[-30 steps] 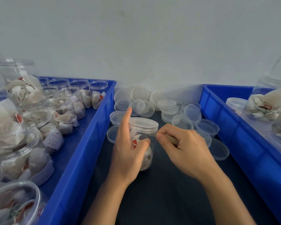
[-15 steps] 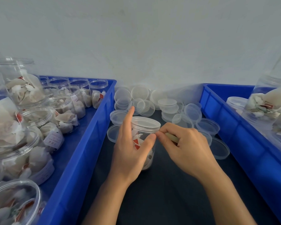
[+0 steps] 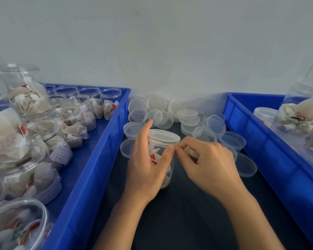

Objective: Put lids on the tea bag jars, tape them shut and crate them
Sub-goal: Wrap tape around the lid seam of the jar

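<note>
A clear jar of tea bags (image 3: pixel 163 156) stands on the dark mat between two blue crates, with a translucent lid (image 3: pixel 163 136) on top. My left hand (image 3: pixel 146 165) grips the jar's side, thumb pressed near the lid's rim. My right hand (image 3: pixel 204 161) pinches the end of a tape strip at that rim, and a small tan roll of tape (image 3: pixel 192 152) shows between its curled fingers. Most of the jar is hidden behind my left hand.
The left blue crate (image 3: pixel 98 159) holds several open jars of tea bags (image 3: pixel 76 123). The right blue crate (image 3: pixel 271 150) holds lidded jars (image 3: pixel 300 116). Several loose lids (image 3: pixel 188 116) lie piled on the mat against the white wall.
My left thumb slid up to the lid's rim and my right hand's fingertips moved in to meet it. The jar stayed in place.
</note>
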The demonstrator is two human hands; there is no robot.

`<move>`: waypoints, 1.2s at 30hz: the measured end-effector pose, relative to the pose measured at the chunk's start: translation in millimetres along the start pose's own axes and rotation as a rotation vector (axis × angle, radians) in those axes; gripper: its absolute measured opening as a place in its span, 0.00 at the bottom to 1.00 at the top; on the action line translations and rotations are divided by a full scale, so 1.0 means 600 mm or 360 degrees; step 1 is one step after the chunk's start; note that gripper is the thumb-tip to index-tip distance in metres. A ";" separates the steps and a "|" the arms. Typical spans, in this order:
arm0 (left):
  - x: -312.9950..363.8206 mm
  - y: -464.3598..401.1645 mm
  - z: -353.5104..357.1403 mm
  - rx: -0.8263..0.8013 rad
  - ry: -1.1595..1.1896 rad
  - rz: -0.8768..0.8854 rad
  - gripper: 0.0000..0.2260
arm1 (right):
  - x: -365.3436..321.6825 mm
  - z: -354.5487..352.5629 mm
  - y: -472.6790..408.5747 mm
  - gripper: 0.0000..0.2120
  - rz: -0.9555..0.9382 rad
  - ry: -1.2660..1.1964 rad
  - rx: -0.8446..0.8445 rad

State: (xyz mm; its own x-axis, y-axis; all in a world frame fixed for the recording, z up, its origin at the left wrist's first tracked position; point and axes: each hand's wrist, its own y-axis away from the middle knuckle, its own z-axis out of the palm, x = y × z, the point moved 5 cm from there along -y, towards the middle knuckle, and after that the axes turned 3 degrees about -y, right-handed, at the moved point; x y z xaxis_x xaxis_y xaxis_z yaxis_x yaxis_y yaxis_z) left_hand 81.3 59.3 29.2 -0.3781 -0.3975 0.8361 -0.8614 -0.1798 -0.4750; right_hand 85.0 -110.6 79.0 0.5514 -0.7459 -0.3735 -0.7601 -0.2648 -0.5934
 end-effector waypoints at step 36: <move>-0.014 -0.009 -0.009 -0.0025 0.0228 -0.0103 0.28 | 0.000 -0.003 -0.004 0.17 0.0269 -0.0011 -0.0328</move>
State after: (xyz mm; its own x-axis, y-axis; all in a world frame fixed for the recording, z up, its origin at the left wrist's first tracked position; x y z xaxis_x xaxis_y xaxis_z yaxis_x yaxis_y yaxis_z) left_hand 87.3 68.6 26.3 -0.3650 -0.2530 0.8960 -0.8903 -0.1866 -0.4154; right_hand 85.9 -111.3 81.7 0.4122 -0.7863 -0.4602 -0.8953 -0.2558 -0.3647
